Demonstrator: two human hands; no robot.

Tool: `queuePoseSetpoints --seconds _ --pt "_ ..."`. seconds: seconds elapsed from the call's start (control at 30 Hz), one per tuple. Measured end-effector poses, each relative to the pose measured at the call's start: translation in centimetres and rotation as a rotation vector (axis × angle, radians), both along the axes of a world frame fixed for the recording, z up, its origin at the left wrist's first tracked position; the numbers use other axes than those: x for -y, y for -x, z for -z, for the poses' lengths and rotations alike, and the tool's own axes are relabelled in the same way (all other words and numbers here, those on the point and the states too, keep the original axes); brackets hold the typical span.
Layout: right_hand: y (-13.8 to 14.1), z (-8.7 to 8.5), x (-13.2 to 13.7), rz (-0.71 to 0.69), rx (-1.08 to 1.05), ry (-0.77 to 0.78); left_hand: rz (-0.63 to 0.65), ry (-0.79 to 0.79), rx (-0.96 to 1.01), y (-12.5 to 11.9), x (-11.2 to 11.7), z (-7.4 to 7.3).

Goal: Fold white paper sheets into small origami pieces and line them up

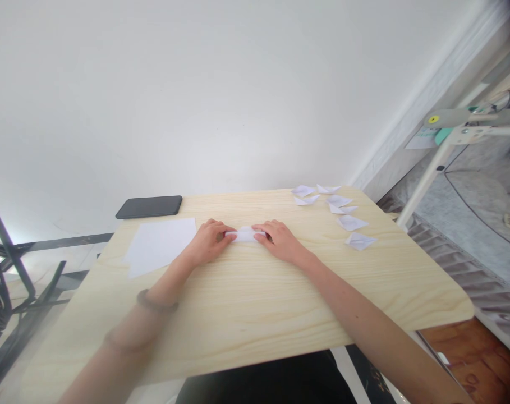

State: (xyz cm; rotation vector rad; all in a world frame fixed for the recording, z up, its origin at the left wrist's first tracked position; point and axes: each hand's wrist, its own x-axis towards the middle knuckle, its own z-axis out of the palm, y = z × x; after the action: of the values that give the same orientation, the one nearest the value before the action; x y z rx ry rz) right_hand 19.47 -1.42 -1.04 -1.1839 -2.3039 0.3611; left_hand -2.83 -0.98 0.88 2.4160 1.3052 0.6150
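A small folded strip of white paper lies on the light wooden table between my two hands. My left hand pinches its left end with curled fingers. On the strip's right end rests my right hand, its fingers bent and pressing down. A dark bracelet circles my left wrist.
A stack of flat white sheets lies left of my hands, with a black phone behind it. Several folded paper shapes are spread over the far right corner. A white lamp arm stands right of the table; a black chair frame is at the left.
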Motion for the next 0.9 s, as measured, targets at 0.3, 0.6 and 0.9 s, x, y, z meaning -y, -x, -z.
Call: queuePoseSetpoints --seconds 0.3,0.6,0.9 --pt "0.05 0.04 -0.18 0.003 -0.026 0.018 -0.049 0.07 0.024 0.09 -0.02 -0.1" --pt "0.01 0.34 -0.38 0.006 -0.041 0.037 -0.088 0.109 0.029 0.03 -0.01 0.02" --pt "-0.05 0.2 -0.29 0.0 -0.024 0.048 -0.109 0.139 0.01 -0.1 0.18 -0.15"
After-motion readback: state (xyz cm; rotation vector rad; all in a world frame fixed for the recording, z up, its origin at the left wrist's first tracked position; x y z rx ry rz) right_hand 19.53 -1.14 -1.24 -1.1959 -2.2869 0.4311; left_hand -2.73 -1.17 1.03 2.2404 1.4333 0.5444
